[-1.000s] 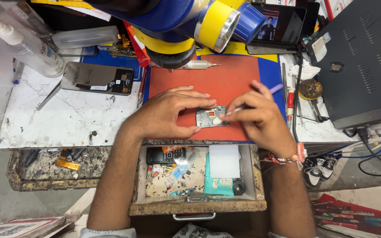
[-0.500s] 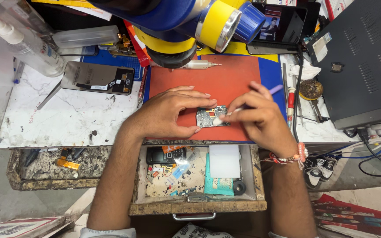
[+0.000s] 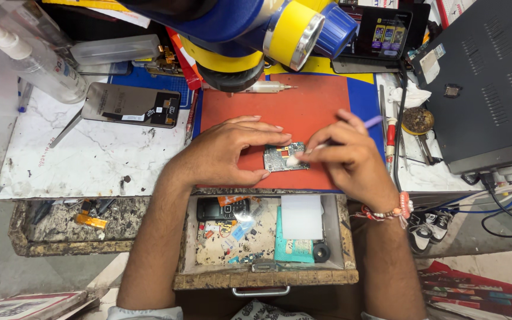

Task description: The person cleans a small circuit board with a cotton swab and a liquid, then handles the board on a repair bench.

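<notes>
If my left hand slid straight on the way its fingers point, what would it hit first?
Probably the small green circuit board on the red mat; the left hand already has its fingertips at the board's edge, with the right hand just beyond.

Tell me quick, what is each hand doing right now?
Left hand: curled around the small circuit board, fingers steadying its edge on the red mat.
Right hand: closed on a thin purple-handled tool, tip on the board.

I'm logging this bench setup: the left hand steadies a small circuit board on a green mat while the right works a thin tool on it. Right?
Not quite: the mat is red, not green, as the head view shows. The left hand steadies the small circuit board while the right hand works a thin tool on it.
</notes>
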